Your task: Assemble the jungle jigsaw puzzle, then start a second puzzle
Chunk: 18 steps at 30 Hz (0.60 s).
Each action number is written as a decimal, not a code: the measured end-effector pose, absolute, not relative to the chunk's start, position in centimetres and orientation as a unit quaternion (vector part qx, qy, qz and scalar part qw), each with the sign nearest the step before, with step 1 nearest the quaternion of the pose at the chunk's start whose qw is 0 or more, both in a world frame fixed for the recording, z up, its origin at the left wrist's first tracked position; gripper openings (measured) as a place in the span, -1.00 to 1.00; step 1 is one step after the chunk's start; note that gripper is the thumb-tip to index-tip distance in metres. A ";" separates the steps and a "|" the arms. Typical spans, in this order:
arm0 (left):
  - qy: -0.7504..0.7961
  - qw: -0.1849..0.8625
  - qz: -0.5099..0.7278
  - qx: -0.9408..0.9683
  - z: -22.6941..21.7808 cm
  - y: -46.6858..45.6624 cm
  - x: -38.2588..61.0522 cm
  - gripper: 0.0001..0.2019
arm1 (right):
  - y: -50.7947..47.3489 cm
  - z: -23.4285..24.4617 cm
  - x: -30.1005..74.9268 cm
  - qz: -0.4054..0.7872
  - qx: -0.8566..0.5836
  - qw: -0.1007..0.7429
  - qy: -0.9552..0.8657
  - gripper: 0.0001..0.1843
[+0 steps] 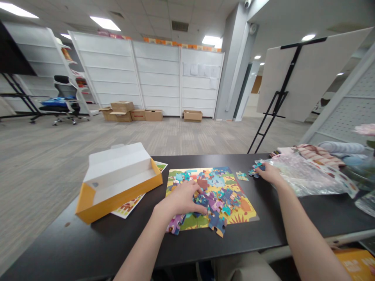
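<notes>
Over the colourful printed rectangular sheet: left hand, thumb and fingers apart at heaped multicoloured cardboard jigsaw pieces; hold unclear.
Right of sheet: right hand, fingertips at blue jigsaw cluster; cannot tell if pinched.
Lone yellow-green jigsaw piece: between hands, nearer right.

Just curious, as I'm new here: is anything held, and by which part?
Can't tell: left hand over puzzle pieces, right hand at a separate cluster; neither grip shows clearly.

Bare hands and bare forearms, with plain beige fabric, probably trousers, low in view.
</notes>
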<state>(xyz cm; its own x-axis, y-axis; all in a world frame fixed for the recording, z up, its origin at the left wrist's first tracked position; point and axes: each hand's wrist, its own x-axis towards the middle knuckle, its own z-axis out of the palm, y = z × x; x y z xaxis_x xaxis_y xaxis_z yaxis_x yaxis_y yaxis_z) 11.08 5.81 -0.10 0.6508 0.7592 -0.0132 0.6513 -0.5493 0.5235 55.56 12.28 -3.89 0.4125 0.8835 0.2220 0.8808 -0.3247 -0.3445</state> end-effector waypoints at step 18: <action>0.402 0.260 0.118 0.870 0.2 5.6 11.1 -0.50 | 11.2 -2.7 49.2 0.066 -0.732 0.099 -0.671 -0.51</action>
